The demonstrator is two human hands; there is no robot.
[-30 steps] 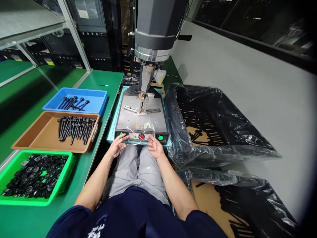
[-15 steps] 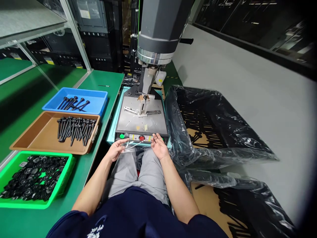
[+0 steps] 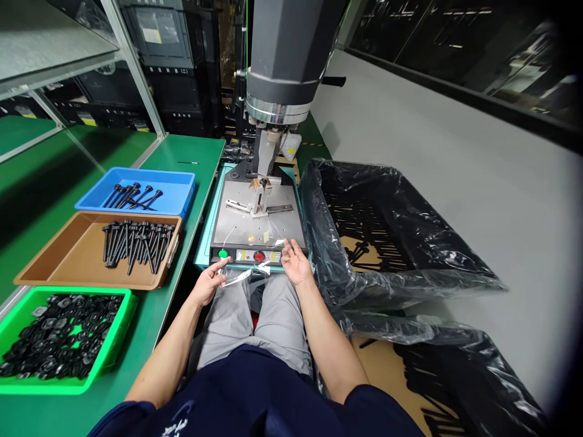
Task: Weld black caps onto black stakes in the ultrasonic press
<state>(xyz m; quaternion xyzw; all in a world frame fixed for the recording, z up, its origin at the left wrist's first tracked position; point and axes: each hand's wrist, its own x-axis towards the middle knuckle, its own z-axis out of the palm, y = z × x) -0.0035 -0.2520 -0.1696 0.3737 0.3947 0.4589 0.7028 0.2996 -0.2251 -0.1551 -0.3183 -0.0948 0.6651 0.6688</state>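
Note:
A thin clear plastic film [image 3: 237, 278] hangs over the front edge of the machine base [image 3: 262, 233], above my lap. My left hand [image 3: 210, 283] pinches the film's left end, close to the green button [image 3: 223, 254]. At the right end of the button panel, my right hand [image 3: 295, 261] is raised with its fingers apart; film glints beside its fingertips, but no grip on it shows. Between the hands is a red button [image 3: 259, 257]. A metal fixture [image 3: 260, 197] stands on the plate under the machine head [image 3: 285, 73].
On the green table at left are a blue tray [image 3: 175, 176] and a brown tray [image 3: 59, 255] with black bolt-like parts, and a green tray [image 3: 113, 328] of small black parts. Plastic-lined bins [image 3: 387, 280] with black parts stand at right.
The film has spread and shifted, with a piece now over the plate near my right hand. My right hand's fingers have opened a little. The view has shifted slightly.

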